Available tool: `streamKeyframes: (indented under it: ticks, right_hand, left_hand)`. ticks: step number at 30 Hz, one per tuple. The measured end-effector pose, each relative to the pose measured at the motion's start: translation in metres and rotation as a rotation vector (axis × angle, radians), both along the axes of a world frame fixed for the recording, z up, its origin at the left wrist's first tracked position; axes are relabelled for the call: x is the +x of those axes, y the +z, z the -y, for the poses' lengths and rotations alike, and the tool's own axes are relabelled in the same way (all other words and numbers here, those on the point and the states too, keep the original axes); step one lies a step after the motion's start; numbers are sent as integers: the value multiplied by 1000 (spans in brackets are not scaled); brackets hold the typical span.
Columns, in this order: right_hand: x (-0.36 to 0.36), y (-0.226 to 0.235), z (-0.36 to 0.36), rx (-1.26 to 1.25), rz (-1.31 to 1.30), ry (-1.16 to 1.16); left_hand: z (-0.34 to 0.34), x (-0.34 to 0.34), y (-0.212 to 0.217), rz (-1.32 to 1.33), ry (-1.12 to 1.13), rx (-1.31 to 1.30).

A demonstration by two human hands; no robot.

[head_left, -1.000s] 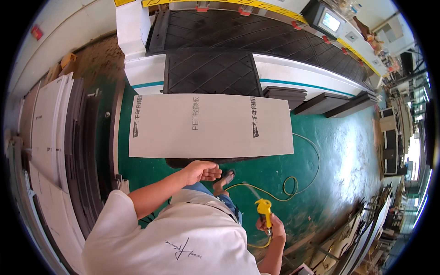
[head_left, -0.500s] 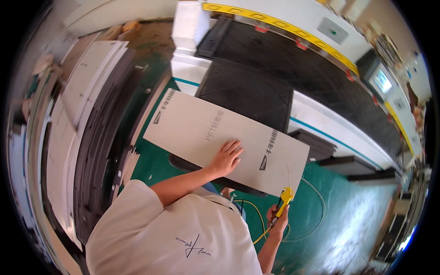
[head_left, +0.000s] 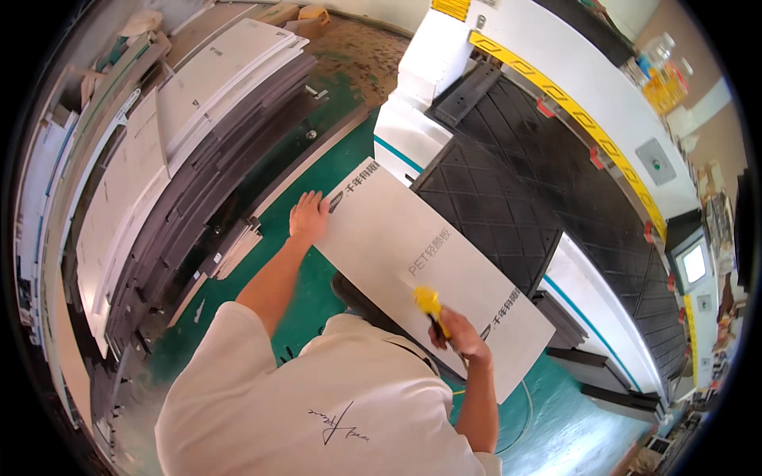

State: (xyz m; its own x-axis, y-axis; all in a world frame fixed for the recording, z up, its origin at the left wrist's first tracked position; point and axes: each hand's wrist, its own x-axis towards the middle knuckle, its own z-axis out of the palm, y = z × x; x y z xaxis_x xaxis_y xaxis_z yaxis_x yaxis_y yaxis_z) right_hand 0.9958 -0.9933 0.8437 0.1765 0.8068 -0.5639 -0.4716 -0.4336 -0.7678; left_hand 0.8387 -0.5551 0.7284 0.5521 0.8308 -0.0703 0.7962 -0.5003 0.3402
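A long pale panel (head_left: pixel 381 230) with dark printing lies in front of me, its far long side against the black machine bed. My left hand (head_left: pixel 309 216) rests at the panel's left end, fingers stretched out over the edge and holding nothing. Over the right half of the panel, my right hand (head_left: pixel 463 335) is wrapped round a yellow air blow gun (head_left: pixel 428 301). The gun's front points up and left across the panel, and its thin nozzle is hard to make out. Part of a yellow hose shows below the right hand.
Stacks of white and dark boards (head_left: pixel 190 111) stand on the left, with narrow strips (head_left: pixel 238 247) beside them. Ahead is a machine with a black bed (head_left: pixel 508 182), a yellow-marked white beam (head_left: pixel 579 115) and a screen (head_left: pixel 694 264). Dark boards (head_left: pixel 591 369) lie at right on the green floor.
My left hand has moved from the panel's middle to its left end. The right hand has brought the blow gun from beyond the right end to over the panel. The view has turned left.
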Motion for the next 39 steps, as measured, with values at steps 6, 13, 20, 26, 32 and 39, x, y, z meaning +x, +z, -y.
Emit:
streamKeyframes:
  ticks: [6, 13, 20, 26, 32, 39]
  right_hand:
    - [20, 4, -111, -121, 54, 154]
    - [26, -5, -172, -57, 108, -56]
    - [8, 21, -122, -268, 238, -123]
    - [-16, 29, -35, -331, 173, -371]
    - [-46, 34, 53, -310, 76, -647]
    - [-79, 24, 123, -220, 139, -705]
  left_hand:
    - [-17, -10, 5, 175, 224, -259]
    - [-8, 15, 2, 213, -93, -106]
    - [-11, 92, -1, 60, -434, 180]
    - [54, 157, -7, 4, -780, 164]
    - [165, 140, 0, 117, -1122, 112]
    - [158, 141, -3, 263, -1090, 37]
